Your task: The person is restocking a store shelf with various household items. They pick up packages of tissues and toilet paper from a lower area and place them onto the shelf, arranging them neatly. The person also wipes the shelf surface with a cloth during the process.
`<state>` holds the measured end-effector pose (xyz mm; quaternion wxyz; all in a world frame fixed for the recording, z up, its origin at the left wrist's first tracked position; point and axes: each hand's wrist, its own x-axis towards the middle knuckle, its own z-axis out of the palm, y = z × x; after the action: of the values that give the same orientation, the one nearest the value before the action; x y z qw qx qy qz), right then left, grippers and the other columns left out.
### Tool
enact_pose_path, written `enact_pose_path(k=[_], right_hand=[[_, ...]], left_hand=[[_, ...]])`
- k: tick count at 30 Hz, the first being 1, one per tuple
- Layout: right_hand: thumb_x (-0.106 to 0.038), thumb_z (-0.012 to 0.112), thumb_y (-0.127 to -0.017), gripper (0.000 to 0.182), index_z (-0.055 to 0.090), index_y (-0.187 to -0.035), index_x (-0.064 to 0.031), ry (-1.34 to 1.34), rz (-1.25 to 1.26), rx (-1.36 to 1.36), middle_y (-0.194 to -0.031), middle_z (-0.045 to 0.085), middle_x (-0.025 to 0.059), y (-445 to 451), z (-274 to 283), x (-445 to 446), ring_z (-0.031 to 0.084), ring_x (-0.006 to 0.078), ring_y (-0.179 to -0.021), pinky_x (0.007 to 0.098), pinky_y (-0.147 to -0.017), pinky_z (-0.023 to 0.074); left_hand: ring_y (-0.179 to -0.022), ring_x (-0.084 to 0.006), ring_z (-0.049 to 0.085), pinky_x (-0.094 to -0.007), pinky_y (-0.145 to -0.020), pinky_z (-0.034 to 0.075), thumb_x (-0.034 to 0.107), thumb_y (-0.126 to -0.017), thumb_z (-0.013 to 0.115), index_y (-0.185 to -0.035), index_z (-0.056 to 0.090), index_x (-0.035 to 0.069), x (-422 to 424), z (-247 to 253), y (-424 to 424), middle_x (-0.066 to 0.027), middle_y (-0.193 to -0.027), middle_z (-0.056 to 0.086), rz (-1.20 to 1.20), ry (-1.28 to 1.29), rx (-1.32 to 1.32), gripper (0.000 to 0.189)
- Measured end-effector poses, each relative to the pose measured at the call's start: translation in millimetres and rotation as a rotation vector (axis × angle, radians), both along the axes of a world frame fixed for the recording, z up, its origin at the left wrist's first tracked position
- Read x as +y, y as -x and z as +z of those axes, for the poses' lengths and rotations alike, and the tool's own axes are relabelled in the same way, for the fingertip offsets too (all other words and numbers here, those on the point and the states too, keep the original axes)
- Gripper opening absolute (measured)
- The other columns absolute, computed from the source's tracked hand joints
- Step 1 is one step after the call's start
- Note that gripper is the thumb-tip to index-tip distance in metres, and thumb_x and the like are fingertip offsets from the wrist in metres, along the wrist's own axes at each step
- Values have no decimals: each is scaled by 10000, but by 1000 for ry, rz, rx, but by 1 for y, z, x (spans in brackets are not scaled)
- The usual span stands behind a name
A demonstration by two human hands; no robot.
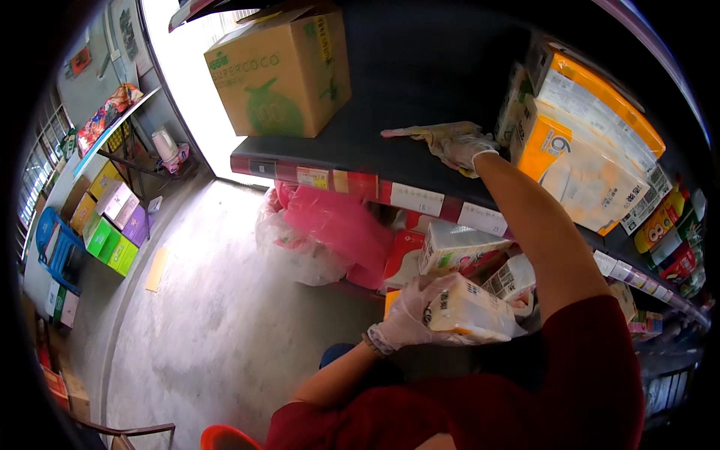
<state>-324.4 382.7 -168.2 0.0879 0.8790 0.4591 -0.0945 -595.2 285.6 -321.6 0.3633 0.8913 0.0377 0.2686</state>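
Note:
My left hand [413, 309], in a thin clear glove with a band at the wrist, grips a plastic-wrapped white and orange tissue pack [475, 312] in front of the shelf edge. My right hand [464, 151], also gloved, reaches over the dark shelf board [371, 149]. It presses a pale, yellowish cloth [419, 130] against the board, and part of the cloth is hidden under the palm. Close to the right of this hand stand large orange and white tissue packs [590, 163] in clear wrap.
A cardboard carton [281, 79] sits at the shelf's left end. Price labels [416, 199] line the front edge. Below it are a pink plastic bag [337, 225] and boxed goods [458, 247]. Farther left are a blue plastic stool [56, 247], colourful cartons [115, 225] and a folding table [115, 126].

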Motion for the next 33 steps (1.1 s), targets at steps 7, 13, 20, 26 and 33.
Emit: enact_pose_path(k=[7,13,20,26,33], right_hand=[[-421,465,-850,415,577,-1160,-168,-35,-236,-63,-1206,558,58,-35,12,52,513,241,-1143,409,-973,343],[-458,325,-882,464,555,-1206,-218,-89,29,-163,-1289,505,38,-39,-21,146,417,196,-1240,430,-1001,286],[-417,255,-891,484,636,-1113,-218,-287,180,-155,-1225,575,13,49,-25,265,425,128,-1236,417,-993,281],[-446,308,-873,442,644,-974,-178,698,760,-2230,-1016,620,0,16,-24,256,517,120,-1026,358,-878,316],[-496,392,-789,370,589,-958,-233,924,972,-2346,-1039,609,-68,45,-44,217,528,129,-858,352,-733,369]], left_hand=[[-1158,-350,414,-446,-990,346,582,-616,740,-1391,347,234,22,-19,-36,-196,-1299,380,-130,-69,30,936],[-1001,-330,465,-429,-949,322,505,-713,660,-1418,308,176,40,-23,-33,-177,-1083,464,-190,-145,180,854],[-934,-284,492,-414,-904,352,322,-753,614,-1391,356,160,57,-46,-37,-142,-996,499,-88,-94,-80,708],[-984,-292,456,-410,-905,316,436,-754,609,-1443,247,180,51,-50,-39,-145,-996,486,-124,-219,-6,819],[-996,-301,485,-439,-933,327,451,-712,658,-1417,304,209,34,-54,-46,-155,-1092,488,-231,-147,59,825]])
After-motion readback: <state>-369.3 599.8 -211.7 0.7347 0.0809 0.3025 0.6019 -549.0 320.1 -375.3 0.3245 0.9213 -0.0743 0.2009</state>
